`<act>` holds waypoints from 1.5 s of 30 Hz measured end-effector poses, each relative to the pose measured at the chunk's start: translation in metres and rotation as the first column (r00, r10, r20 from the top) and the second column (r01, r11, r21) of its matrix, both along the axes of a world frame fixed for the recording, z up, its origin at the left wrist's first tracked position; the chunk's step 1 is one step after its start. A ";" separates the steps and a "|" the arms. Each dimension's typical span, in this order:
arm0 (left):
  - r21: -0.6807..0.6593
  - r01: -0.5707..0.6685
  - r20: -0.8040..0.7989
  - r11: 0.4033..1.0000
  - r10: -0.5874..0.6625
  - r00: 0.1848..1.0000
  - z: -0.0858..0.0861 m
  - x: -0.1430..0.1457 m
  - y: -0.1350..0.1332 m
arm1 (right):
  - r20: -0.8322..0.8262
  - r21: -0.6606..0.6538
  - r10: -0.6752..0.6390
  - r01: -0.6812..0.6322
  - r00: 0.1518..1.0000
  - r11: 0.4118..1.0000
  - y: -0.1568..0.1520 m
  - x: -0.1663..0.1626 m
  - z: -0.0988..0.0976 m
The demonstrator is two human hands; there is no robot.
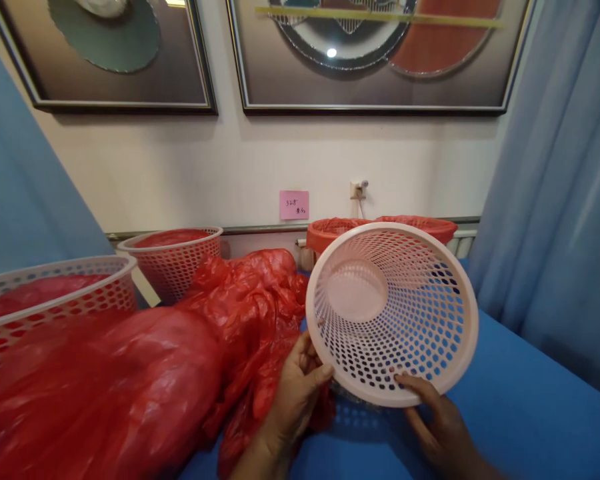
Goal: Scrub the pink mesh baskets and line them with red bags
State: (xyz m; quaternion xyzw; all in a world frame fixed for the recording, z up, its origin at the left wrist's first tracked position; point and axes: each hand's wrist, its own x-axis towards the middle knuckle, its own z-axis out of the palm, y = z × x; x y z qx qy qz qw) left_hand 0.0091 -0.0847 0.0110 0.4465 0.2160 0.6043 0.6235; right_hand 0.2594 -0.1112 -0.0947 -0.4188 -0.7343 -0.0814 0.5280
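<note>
A pale pink plastic basket (pixel 357 291) with perforated walls is tilted so its open mouth faces me. Nothing lies inside it. My left hand (pixel 297 380) grips its lower left rim, thumb on the near side and fingers partly hidden behind the wall. At the lower right rim, my right hand (pixel 437 423) is closed on the edge, with a finger over the inside. Crumpled red plastic bags (pixel 250 313) lie in a heap just left of my left hand.
Two white perforated baskets (pixel 180 248) with red plastic inside stand at the left. Behind the held basket are red-lined bins (pixel 325 230). A blue surface (pixel 530 393) lies underneath; blue curtains (pixel 555 167) hang on both sides. A pink note (pixel 294 205) and socket (pixel 358 191) are on the wall.
</note>
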 end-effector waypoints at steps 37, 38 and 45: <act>0.020 -0.170 -0.464 0.985 0.160 0.871 -0.027 0.017 0.006 | 0.077 0.001 0.112 -0.112 0.991 0.994 0.011 0.040 0.134; 0.032 -0.178 -0.470 0.984 0.172 0.866 -0.026 0.018 0.002 | 0.180 -0.004 0.224 -0.227 0.958 0.974 0.001 0.026 0.125; 0.435 -0.205 -0.711 0.877 0.474 0.519 -0.021 -0.014 -0.049 | 0.010 -0.100 0.500 -0.497 0.866 0.862 0.010 -0.055 0.093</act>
